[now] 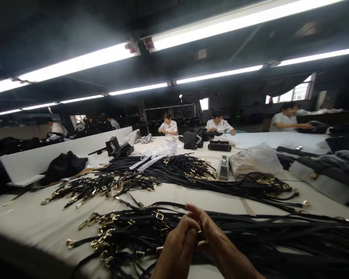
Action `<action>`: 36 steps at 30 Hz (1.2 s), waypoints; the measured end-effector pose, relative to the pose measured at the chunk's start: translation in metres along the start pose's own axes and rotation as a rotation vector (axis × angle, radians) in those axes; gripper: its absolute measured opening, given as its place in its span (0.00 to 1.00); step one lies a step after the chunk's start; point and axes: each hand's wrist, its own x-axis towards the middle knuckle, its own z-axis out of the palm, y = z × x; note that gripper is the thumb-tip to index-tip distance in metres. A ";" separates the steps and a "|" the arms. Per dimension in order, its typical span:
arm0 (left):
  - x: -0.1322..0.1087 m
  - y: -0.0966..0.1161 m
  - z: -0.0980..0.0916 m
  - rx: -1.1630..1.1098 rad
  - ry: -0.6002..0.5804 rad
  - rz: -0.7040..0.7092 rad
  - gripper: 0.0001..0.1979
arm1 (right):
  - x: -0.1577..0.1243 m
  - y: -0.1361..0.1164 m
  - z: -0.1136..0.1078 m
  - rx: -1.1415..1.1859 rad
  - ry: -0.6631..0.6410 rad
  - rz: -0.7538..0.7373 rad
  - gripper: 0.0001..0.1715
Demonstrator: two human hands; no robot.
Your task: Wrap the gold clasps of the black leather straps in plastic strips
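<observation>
My left hand (pixel 178 246) and my right hand (pixel 213 236) meet at the bottom middle, both with fingers curled. Together they pinch a black strap (pixel 199 237) with a gold metal buckle between the fingertips. Under them lies a big pile of black straps (pixel 279 236) with gold clasps (pixel 101 232) at the left ends. A second pile of straps (pixel 174 166) stretches across the table farther back, and a third bundle (pixel 84 190) lies at the left.
The white table (pixel 31 221) also holds a tape dispenser (pixel 223 167), a clear plastic bag (pixel 256 159), black bags (pixel 64 164) and grey bags (pixel 325 170) at the right. A white divider board (pixel 46 155) runs along the left. Several people sit at the far end.
</observation>
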 end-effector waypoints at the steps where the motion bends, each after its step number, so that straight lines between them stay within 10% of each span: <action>1: 0.000 -0.002 0.005 0.044 0.021 0.008 0.23 | -0.002 0.001 0.000 -0.066 0.019 -0.039 0.49; 6: 0.001 0.008 0.015 0.134 -0.040 -0.043 0.20 | -0.001 0.010 -0.002 -0.191 0.216 -0.136 0.33; 16: -0.010 -0.009 0.018 0.161 -0.150 -0.356 0.10 | -0.007 -0.002 -0.027 0.672 0.240 -0.053 0.28; 25: -0.010 -0.013 0.016 0.304 -0.109 -0.370 0.07 | -0.032 0.026 -0.048 0.243 0.295 0.187 0.18; 36: -0.014 -0.023 0.015 0.114 -0.129 -0.478 0.14 | -0.038 0.041 -0.042 0.421 0.377 0.321 0.21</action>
